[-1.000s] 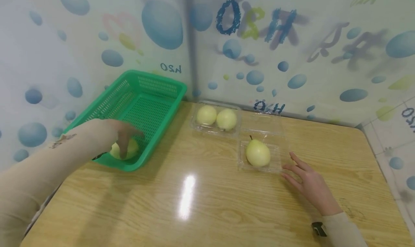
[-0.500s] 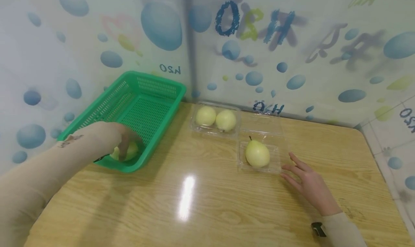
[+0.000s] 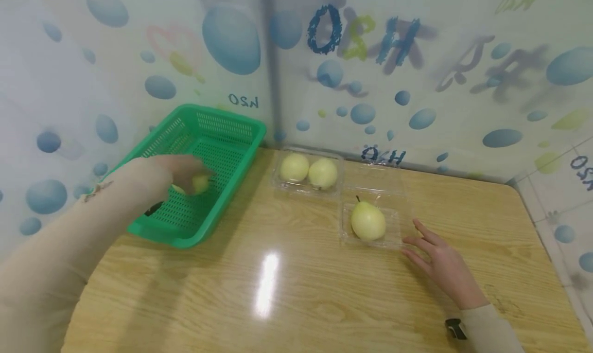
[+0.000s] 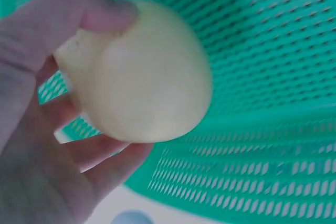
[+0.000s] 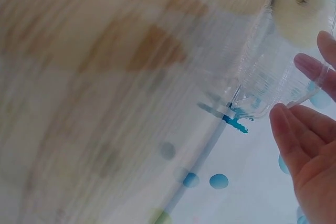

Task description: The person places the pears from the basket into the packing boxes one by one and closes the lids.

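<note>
In the left wrist view, my left hand [image 4: 79, 129] grips a pale yellow pear [image 4: 152, 77], thumb on one side and fingers on the other. The head view has this left hand [image 3: 185, 170] over the green basket [image 3: 210, 224], partly hiding the pear [image 3: 200, 184]. My right hand [image 3: 447, 265] rests at the right edge of an open clear plastic box [image 3: 394, 229], fingers extended and fingertips at its rim. One pear [image 3: 368, 221] with its stem up sits in that box. The right wrist view shows the right hand [image 5: 315, 135] at the clear rim.
Behind and left of the open box, another clear box [image 3: 308, 191] contains two pears [image 3: 323, 173]. The raised clear lid [image 3: 375, 178] leans near the back wall. A patterned wall [image 3: 301, 85] bounds the wooden table [image 3: 324, 291].
My left hand has lifted the pear from the basket's near end and moved it up and slightly right, toward the basket's middle. The right hand has stayed put.
</note>
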`<control>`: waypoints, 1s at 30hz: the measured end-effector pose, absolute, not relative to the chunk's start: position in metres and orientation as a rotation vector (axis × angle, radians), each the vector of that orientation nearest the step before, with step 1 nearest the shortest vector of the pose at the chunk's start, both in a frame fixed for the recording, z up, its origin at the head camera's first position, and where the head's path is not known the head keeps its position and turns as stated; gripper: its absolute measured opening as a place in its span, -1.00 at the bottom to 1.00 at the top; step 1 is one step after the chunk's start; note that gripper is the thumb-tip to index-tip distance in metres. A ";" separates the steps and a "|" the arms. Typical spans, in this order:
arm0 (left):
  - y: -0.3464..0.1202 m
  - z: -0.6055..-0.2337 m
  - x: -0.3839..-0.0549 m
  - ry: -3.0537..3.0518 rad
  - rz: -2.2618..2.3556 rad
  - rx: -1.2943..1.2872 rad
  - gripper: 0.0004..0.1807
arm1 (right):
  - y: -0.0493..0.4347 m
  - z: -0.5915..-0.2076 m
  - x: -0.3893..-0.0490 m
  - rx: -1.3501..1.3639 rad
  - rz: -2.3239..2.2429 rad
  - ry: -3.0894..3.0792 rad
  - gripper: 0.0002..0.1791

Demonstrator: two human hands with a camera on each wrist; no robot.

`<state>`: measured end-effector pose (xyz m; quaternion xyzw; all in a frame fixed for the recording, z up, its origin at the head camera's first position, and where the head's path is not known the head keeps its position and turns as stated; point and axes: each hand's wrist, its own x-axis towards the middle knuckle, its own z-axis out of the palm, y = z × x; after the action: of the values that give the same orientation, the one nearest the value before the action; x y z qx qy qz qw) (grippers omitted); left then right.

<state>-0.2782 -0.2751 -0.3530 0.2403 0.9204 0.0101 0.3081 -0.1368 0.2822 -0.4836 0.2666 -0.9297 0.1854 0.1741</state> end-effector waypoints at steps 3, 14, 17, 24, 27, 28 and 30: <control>-0.275 -0.347 -0.290 2.567 0.018 0.675 -0.24 | 0.283 -0.483 -0.136 0.750 0.533 -2.638 -0.61; -0.270 -0.347 -0.310 2.884 -0.076 0.883 -0.21 | 0.285 -0.483 -0.137 0.743 0.543 -2.639 -0.64; -0.265 -0.349 -0.307 2.990 -0.072 1.008 -0.24 | 0.284 -0.484 -0.137 0.746 0.547 -2.635 -0.63; -0.241 -0.349 -0.299 3.245 -0.088 1.281 -0.30 | 0.283 -0.484 -0.136 0.727 0.550 -2.647 -0.63; -0.229 -0.348 -0.297 3.273 -0.132 1.371 -0.30 | 0.283 -0.485 -0.136 0.732 0.547 -2.640 -0.62; -0.225 -0.347 -0.297 3.271 -0.151 1.406 -0.31 | 0.284 -0.485 -0.136 0.735 0.547 -2.638 -0.61; -0.216 -0.346 -0.295 3.251 -0.187 1.478 -0.33 | 0.284 -0.485 -0.136 0.740 0.545 -2.635 -0.61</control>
<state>-0.2949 -0.2163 -0.3462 0.4036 0.8878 -0.0510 -0.2155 -0.1364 0.2838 -0.4852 0.2611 -0.9297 0.1925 0.1746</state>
